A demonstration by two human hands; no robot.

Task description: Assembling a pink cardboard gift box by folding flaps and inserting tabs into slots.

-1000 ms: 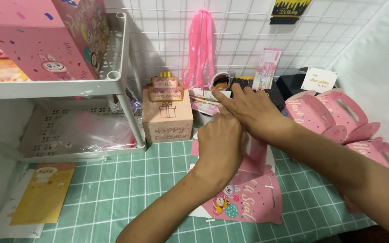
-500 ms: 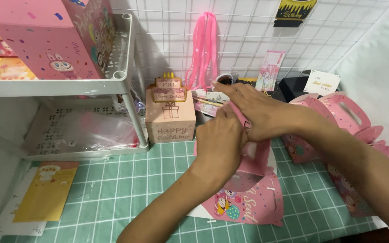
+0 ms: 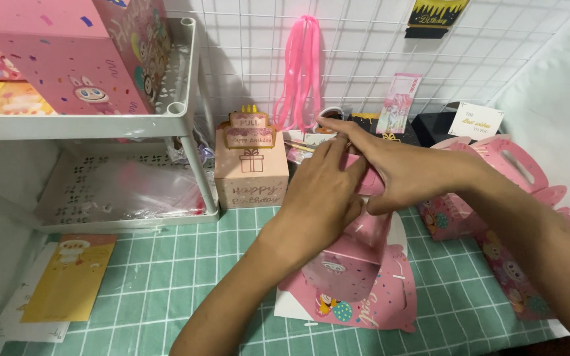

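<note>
I'm looking down at both hands in the centre of the frame; my left hand (image 3: 321,201) lies fingers-flat and curled over the top of a pink cardboard box (image 3: 357,277) being folded, and my right hand (image 3: 390,168) comes in from the right, fingers stretched out and pressing on the same pink flap, thumb tucked under it; neither hand is a closed fist, both pinch and press the card; the box itself sits on the green grid mat (image 3: 166,277) at lower centre, its printed flaps splayed toward the bottom edge; I cannot tell if anything is inside it, the hands cover the opening. Just left of the hands stands a small tan gift box (image 3: 251,168) with a cake-shaped pull tab on top, closed. Upper left, a white rack (image 3: 179,118) holds a large pink box (image 3: 67,59) on its upper shelf; clear plastic bags (image 3: 126,191) lie on the lower shelf. At right, more pink handled boxes (image 3: 496,178) lie flat and unfolded; a yellow card (image 3: 67,277) rests lower left.
</note>
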